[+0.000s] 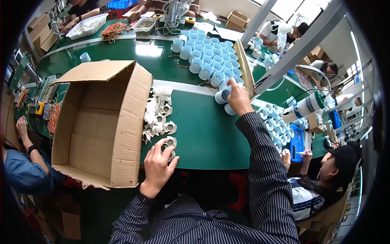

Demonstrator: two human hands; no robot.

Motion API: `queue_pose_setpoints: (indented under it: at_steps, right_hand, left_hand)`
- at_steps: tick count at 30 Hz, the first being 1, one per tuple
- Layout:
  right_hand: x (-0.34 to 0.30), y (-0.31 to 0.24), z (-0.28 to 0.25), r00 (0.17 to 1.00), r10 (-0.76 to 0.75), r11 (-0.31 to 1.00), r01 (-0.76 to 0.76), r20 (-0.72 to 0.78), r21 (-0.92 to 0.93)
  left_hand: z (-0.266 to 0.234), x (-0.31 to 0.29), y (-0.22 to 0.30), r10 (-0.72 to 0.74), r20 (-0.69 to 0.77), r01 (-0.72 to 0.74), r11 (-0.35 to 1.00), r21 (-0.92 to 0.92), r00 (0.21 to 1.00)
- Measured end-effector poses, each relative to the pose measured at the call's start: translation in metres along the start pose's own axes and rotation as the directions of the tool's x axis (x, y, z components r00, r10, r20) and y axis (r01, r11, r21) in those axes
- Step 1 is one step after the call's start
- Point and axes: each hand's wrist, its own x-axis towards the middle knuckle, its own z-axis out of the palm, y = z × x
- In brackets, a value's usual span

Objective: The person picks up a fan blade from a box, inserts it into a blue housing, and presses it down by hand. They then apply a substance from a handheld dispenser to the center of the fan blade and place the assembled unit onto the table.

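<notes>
Green work tables (203,138) fill a busy workshop, with other people seated left, right and far. An open cardboard box (101,122) lies on its side at near left. The left hand (157,164), fingers curled, pinches a small white fitting (170,142) just right of the box, its round opening facing up. The right hand (239,97) reaches far right, closed on a pale blue cup (221,96) lying sideways, mouth leftward, beside the upright cups (209,57).

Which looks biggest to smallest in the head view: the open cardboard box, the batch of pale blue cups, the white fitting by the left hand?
1. Open cardboard box, largest by far, though nearest the camera.
2. Batch of pale blue cups, smaller, and farther away.
3. White fitting at the left hand, smallest.
</notes>
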Motion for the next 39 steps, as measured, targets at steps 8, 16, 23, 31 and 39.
queue_pose_setpoints:
  at_steps: [8,16,23,31,39]
  right_hand:
    - [-0.008,0.005,0.012,0.987,-0.118,0.992,0.114,-0.107,-0.05]
    - [-0.017,0.009,0.003,0.981,-0.158,0.987,0.158,-0.115,-0.012]
    - [-0.021,-0.024,-0.006,0.995,0.093,0.986,-0.095,-0.017,-0.137]
    - [0.003,0.003,0.015,0.996,-0.084,0.996,0.085,-0.024,0.02]
    - [0.035,-0.036,0.007,1.0,-0.005,0.968,0.012,-0.03,0.249]
  left_hand:
    - [0.006,-0.003,-0.004,0.013,-0.031,-0.014,1.0,-0.013,0.999]
    - [0.006,0.0,-0.001,0.051,-0.072,-0.051,0.999,-0.002,0.996]
    - [0.005,-0.004,-0.003,0.036,-0.064,-0.036,0.999,0.007,0.997]
    - [0.008,-0.004,-0.001,0.029,-0.061,-0.029,1.0,-0.001,0.998]
    - [0.008,-0.004,-0.002,0.02,-0.057,-0.021,1.0,-0.007,0.998]
